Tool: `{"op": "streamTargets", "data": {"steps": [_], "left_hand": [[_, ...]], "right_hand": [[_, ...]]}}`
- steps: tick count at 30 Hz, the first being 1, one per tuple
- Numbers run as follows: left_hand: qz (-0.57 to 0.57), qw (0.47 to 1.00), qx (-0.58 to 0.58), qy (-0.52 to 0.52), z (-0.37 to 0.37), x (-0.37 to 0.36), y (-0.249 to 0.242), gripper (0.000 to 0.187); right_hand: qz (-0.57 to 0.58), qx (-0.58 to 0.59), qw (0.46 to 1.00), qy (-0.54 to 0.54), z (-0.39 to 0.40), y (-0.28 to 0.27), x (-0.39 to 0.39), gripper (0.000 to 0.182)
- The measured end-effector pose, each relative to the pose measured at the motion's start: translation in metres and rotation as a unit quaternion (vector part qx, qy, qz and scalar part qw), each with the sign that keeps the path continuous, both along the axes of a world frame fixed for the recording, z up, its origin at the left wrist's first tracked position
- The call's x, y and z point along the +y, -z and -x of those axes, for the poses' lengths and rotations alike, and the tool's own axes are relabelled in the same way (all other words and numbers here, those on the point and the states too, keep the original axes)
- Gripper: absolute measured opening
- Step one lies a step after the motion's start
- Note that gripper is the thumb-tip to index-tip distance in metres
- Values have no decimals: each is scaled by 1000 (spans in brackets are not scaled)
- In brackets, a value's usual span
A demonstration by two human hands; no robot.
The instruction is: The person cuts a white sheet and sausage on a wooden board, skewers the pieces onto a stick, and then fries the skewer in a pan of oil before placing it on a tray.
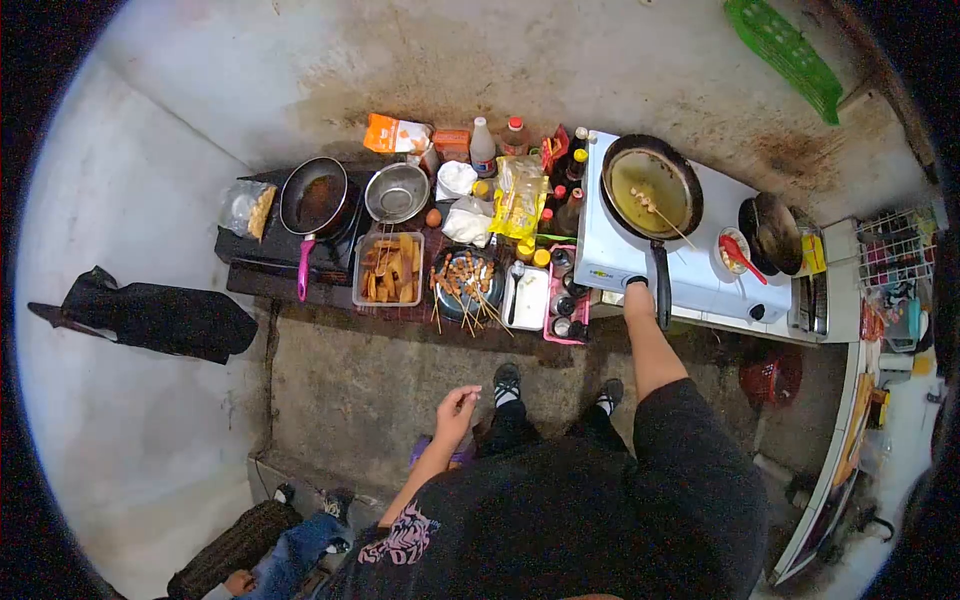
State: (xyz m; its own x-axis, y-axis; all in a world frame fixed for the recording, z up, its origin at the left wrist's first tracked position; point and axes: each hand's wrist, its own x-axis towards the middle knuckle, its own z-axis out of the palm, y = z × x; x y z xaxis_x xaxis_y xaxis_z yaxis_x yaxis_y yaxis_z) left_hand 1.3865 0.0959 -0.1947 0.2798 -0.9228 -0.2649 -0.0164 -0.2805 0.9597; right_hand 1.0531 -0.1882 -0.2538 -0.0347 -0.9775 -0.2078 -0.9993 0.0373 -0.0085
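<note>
Right hand (637, 291) grips the frying pan (651, 187) handle; left hand (457, 408) empty.

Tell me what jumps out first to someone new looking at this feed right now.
The frying pan of oil with a skewer in it, on the white stove at right; the right hand grips its handle. Left of it sit a plate of skewers and a tub of fried strips.

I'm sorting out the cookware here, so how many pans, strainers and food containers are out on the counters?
Frying pans: 3 (pink-handled pan, pan on white stove, dark pan)
Metal strainer: 1
Clear food container: 1
Bowl of skewers: 1
Total: 6
</note>
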Motion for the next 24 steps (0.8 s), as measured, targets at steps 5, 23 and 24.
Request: {"op": "streamTargets", "data": {"steps": [5, 23, 24], "left_hand": [[1, 1000, -2, 31, 0, -15, -2, 13], [-1, 998, -60, -1, -12, 12, -13, 14], [10, 998, -57, -11, -11, 15, -12, 13]], "right_hand": [[-87, 91, 987, -103, -19, -30, 0, 15], [-70, 163, 974, -143, -10, -8, 0, 18], [-68, 131, 983, -110, -12, -16, 1, 19]]}}
